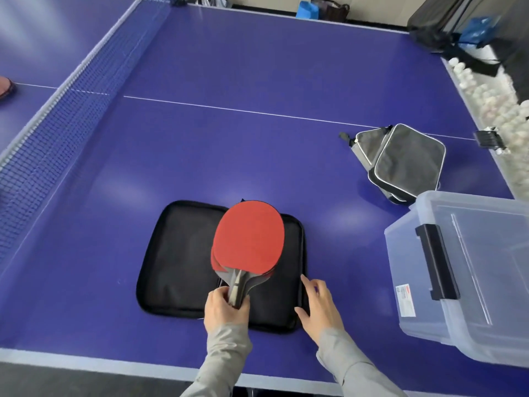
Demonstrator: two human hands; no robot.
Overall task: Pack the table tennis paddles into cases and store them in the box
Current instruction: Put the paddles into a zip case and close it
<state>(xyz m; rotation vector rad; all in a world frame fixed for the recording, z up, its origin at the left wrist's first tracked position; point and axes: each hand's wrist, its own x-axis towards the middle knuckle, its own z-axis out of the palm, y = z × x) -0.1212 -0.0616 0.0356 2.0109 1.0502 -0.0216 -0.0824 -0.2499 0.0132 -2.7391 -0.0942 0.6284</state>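
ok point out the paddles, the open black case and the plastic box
paddles (249, 236): head view, red face of top one
open black case (177, 253): head view, bare left half
plastic box (404, 265): head view, end wall by latch

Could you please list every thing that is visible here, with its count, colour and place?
table: one, blue with white lines, under everything
net: one, dark blue, across the table at the left
open case: one, black, flat near the front edge
paddles: two, it seems, red, stacked over the open case
grey case: one, grey and black, on the table at the right
box: one, clear with a black latch, front right corner
balls: many, white, beyond the right edge
bags: some, dark and blue, by the far wall
left hand: grips the paddles' handles
right hand: fingers straight, touches the open case's right edge
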